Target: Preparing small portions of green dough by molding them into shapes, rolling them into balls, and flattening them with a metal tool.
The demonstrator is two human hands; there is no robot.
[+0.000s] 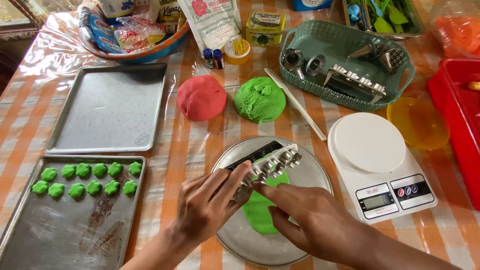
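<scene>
My left hand [210,202] grips a long metal cookie cutter strip [267,160], tilted over a round metal plate [310,175]. My right hand [312,220] rests its fingertips on the cutter's near end and covers part of a flattened sheet of green dough [257,210] lying on the plate. Beyond the plate sit a red dough ball [201,97] and a green dough ball [260,100]. At the left, a baking tray [65,230] holds several small green flower-shaped pieces [87,180].
An empty baking tray [107,107] lies at the upper left. A white kitchen scale [380,165], a yellow bowl [417,122], a teal basket [300,37] of metal cutters, a white stick [295,102], a red tray [460,115] and a bowl of packets [135,30] surround the plate.
</scene>
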